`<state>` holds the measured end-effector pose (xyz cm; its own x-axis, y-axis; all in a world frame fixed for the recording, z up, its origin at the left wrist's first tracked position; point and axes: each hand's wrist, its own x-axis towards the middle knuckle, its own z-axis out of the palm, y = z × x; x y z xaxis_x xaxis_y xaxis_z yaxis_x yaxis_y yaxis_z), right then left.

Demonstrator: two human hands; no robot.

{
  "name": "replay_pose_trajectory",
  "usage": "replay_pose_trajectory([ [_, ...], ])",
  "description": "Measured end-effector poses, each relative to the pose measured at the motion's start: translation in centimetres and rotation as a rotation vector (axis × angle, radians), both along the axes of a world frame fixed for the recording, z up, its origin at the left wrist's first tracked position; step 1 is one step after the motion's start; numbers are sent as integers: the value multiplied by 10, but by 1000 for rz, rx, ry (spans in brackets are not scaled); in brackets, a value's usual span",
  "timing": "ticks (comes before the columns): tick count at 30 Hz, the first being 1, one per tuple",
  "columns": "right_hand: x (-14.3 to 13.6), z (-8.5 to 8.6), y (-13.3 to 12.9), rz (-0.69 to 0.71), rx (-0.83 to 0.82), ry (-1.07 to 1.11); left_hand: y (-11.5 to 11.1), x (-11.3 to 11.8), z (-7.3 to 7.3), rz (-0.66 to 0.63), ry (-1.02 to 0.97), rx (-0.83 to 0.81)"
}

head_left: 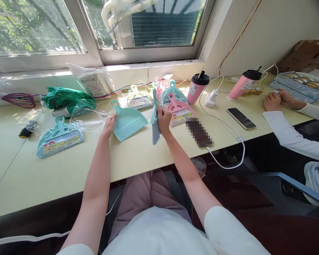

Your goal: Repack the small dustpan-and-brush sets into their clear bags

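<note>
My left hand [109, 125] is closed on the left edge of a light teal dustpan [129, 122], which is tilted above the table. In my right hand [164, 120] is a small blue-teal hand brush [155, 118], held upright with its bristles pointing down. The brush stands just right of the dustpan, apart from it. Behind my right hand lies a packaged pink dustpan set [178, 109], with a packaged teal set [174, 92] behind it. Another packaged teal dustpan set [60, 140] lies to the left, and a packaged green set [139, 98] lies behind the dustpan.
A green plastic bag [66, 99] and a screwdriver-like handle [28, 129] are at left. Rightward are a pink cup [197, 89], a charger [210, 98] with a white cable, a blurred phone [200, 132] and another phone [241, 118]. Another person's hands [275, 100] rest at far right.
</note>
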<state>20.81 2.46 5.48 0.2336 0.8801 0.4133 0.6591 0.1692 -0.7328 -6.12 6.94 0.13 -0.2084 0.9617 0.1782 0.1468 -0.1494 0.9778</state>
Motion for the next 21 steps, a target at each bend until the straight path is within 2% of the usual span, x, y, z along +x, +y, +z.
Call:
replay_pose_trajectory([
  [3,14,-2,8,5,-124,-186,-3,-22,1,-2,321,-28],
  [5,16,-9,15,2,-226,-294,-7,-24,4,20,502,-35],
  [7,14,-18,19,-7,-282,-360,-11,-20,8,77,596,-19],
  [13,19,-25,21,107,-195,-417,-20,-8,15,181,734,24],
  [17,22,-31,23,166,-240,-505,-19,-10,13,189,821,-3],
  [21,21,-32,26,152,-245,-420,-15,-14,15,198,703,32],
])
